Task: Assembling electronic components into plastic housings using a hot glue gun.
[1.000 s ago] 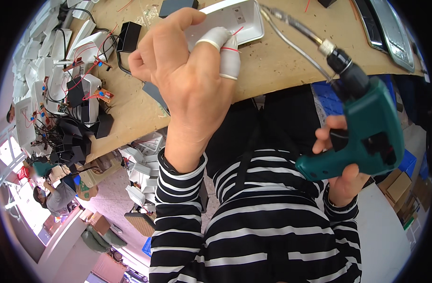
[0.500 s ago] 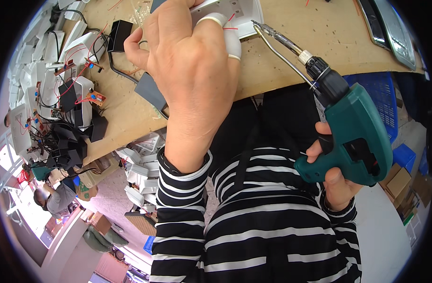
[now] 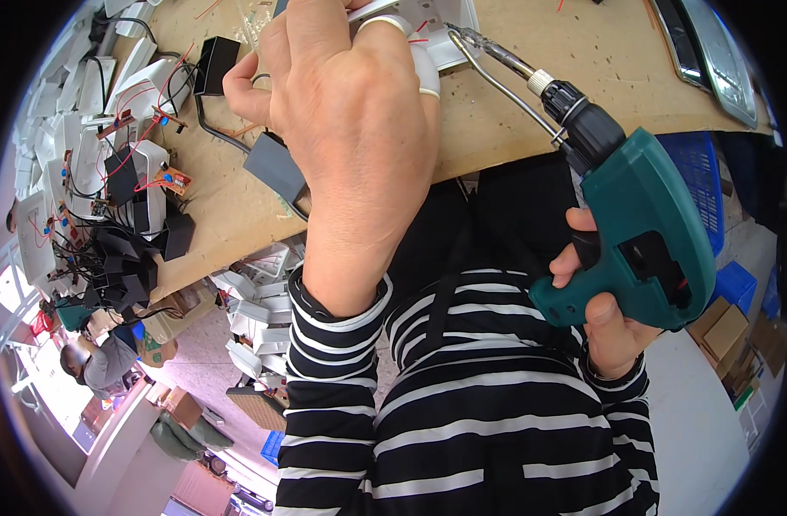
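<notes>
At the top of the head view, my left hand (image 3: pixel 355 129) is closed over a white plastic case (image 3: pixel 453 26), its fingertips mostly hidden. White finger cots cover part of its fingers, and short red wires (image 3: pixel 421 36) stick out beside them. My right hand (image 3: pixel 612 331) grips a green soldering gun (image 3: pixel 655 215), fingers around the handle by the black trigger. The gun's dark tip and the thin curved metal solder-feed tube (image 3: pixel 501 86) meet just over the case near the red wires; whether they touch anything I cannot tell.
Left on the worktable (image 3: pixel 496 129) are black boxes (image 3: pixel 219 66) with cables, a grey block (image 3: pixel 275 167) and piled white cases with red-wired circuit boards (image 3: pixel 175 179). A glossy clear-and-black panel (image 3: pixel 711 56) lies far right. Below are a blue crate (image 3: pixel 698 185) and cartons (image 3: pixel 720 331). Another person (image 3: pixel 105 365) sits lower left.
The soldering gun has shifted slightly left and up, its tip moving further over the white case. My left hand has stayed nearly in place.
</notes>
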Tool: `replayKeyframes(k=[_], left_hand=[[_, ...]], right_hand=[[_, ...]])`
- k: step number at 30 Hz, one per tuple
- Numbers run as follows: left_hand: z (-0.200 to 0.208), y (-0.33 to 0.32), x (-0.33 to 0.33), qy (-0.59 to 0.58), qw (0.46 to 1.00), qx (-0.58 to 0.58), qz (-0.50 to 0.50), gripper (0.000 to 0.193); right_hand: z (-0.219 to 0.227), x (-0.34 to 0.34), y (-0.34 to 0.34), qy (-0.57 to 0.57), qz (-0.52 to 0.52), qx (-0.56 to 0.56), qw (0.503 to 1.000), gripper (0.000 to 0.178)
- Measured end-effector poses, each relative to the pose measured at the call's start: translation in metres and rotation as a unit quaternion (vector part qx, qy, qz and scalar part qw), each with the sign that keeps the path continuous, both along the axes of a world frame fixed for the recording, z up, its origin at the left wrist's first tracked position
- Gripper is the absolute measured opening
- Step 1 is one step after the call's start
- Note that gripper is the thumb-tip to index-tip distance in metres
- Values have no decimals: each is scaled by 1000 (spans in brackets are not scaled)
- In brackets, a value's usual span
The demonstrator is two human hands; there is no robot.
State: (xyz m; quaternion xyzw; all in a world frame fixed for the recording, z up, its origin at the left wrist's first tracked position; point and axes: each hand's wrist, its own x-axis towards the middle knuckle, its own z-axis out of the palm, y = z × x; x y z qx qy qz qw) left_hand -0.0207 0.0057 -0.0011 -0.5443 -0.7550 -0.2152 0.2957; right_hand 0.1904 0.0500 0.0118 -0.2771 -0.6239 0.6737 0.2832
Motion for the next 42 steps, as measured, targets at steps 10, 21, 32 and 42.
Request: replayKeyframes(k=[10,21,32,42], left_hand=[[-1,4,-1,-16,999,28,-14,9],[-4,5,-2,-37,997,61,-29,9],[-7,7,-4,-57,993,95,-46,9],[-9,10,-4,-76,988,122,-62,9]], right_hand=[[1,-5,-3,-13,-21,-10,1000,69],[3,-12,-3,-23,-13,8,1000,64],[5,-14,-3,-42,-24,9,999,61],[7,-10,-2,-60,-5,2,998,51]])
